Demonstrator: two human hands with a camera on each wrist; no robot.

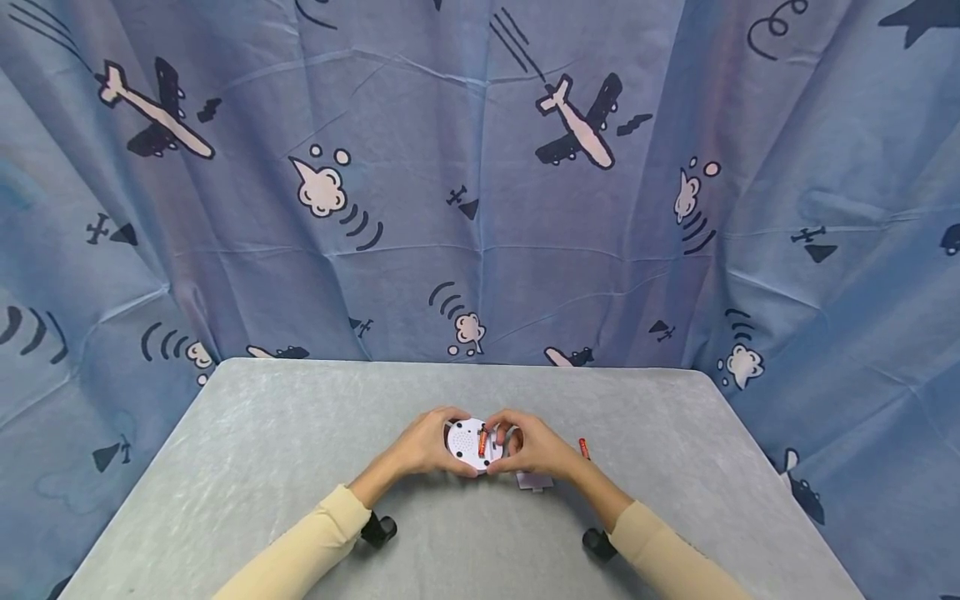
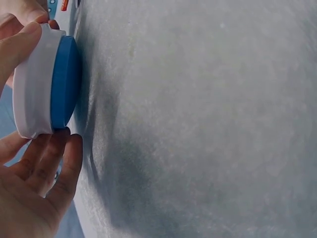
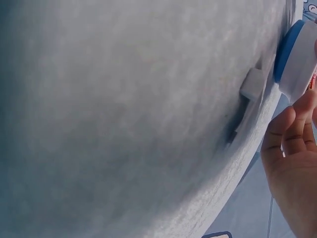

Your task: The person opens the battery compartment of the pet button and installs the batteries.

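I see a grey counter (image 1: 262, 467) under even light; behind it hangs a blue curtain (image 1: 480, 208) printed with airplanes and clouds.

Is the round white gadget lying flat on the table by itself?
No, both the left hand and the right hand grip the round white device between them above the grey table.

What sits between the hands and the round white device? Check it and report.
Nothing visible does. The left hand and the right hand both grip the round white device directly, just above the grey table. A red battery lies in its back. A spare battery and a white cover lie beside the right hand.
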